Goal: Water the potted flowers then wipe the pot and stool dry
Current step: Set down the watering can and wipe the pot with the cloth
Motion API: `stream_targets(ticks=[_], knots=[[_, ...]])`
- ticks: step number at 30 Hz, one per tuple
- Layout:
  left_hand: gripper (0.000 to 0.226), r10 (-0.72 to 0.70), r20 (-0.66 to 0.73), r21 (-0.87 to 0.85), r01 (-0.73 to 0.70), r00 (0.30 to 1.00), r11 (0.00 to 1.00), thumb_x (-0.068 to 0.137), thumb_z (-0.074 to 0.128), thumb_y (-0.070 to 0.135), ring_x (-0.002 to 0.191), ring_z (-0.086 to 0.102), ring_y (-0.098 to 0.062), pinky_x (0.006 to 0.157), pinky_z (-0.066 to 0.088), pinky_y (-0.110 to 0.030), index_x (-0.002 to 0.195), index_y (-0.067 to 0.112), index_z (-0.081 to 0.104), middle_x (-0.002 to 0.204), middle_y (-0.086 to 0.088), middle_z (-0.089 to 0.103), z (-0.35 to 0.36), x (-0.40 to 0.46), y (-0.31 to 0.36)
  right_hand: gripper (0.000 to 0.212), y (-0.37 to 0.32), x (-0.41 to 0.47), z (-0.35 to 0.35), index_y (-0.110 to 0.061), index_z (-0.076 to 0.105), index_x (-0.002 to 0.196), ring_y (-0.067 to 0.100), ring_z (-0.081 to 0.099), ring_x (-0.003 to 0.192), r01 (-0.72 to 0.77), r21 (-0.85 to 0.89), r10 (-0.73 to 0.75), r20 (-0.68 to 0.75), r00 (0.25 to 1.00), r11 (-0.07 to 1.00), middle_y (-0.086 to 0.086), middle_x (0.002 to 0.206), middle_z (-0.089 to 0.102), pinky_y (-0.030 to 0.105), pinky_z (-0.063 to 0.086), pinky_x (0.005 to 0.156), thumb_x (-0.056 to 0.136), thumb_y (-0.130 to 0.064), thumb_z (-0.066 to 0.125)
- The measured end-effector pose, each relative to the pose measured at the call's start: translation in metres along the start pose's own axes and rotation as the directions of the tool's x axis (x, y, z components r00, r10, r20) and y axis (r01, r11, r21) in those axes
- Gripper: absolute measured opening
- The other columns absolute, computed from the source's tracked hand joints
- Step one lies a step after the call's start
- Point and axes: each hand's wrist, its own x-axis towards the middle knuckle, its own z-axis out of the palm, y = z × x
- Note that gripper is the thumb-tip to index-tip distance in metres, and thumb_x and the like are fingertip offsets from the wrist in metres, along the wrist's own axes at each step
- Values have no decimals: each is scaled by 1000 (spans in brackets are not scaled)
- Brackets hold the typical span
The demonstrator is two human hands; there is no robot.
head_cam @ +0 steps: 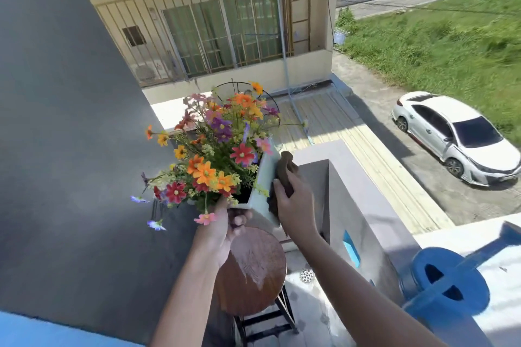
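both forearms reach forward. left hand grips the white pot at its lower corner, holding it tilted above the wet stool. right hand presses a brown cloth against the pot's side. flowers fill the pot. blue can sits right.

words: I can read none | pot by my fingers: no letters | cloth under my fingers: no label | watering can far right of my fingers: no name | car far past my fingers: plate too blurry
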Motion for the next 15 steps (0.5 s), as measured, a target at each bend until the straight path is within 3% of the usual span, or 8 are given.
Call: stream_targets(ticks=[5, 7, 9, 12, 15], knots=[[32, 17, -54, 141, -9, 998, 990, 104, 34, 20, 35, 41, -6, 35, 29, -17, 89, 3, 57, 55, -8, 61, -7, 8, -3, 20, -24, -9, 9, -6, 73, 110, -1, 52, 72, 15, 116, -20, 44, 999, 993, -4, 86, 57, 8, 36, 65, 93, -4, 61], [32, 18, -45, 115, -13, 999, 993, 104, 33, 18, 36, 42, -6, 36, 29, -17, 91, 3, 58, 59, -10, 60, -11, 11, -9, 20, -34, -4, 13, -8, 73, 110, -1, 53, 72, 6, 142, -11, 36, 999, 990, -8, 81, 58, 6, 36, 64, 93, -4, 63], [34, 0, -30, 92, 2, 1000, 996, 104, 34, 19, 36, 43, -6, 36, 29, -17, 88, 3, 60, 58, -9, 61, -17, 16, -9, 16, -35, 6, 19, -10, 73, 104, 3, 52, 74, 14, 148, -20, 38, 999, 989, -13, 79, 56, 9, 35, 64, 94, -5, 63], [34, 23, -16, 135, -21, 1000, 991, 102, 37, 16, 38, 44, -8, 36, 31, -18, 81, 1, 59, 61, -15, 61, -28, 20, -6, 16, -18, 25, 27, -22, 67, 87, 10, 50, 68, -43, 70, 41, 24, 999, 997, -2, 74, 54, 26, 35, 62, 96, -10, 60], [33, 2, -15, 183, 0, 1000, 983, 99, 39, 7, 38, 45, -10, 37, 32, -20, 74, 5, 60, 66, -19, 61, -39, 25, -2, 11, 4, 27, 38, -6, 67, 96, 18, 49, 61, -150, 21, 150, 9, 989, 988, 18, 74, 61, 34, 37, 61, 97, -14, 59]])
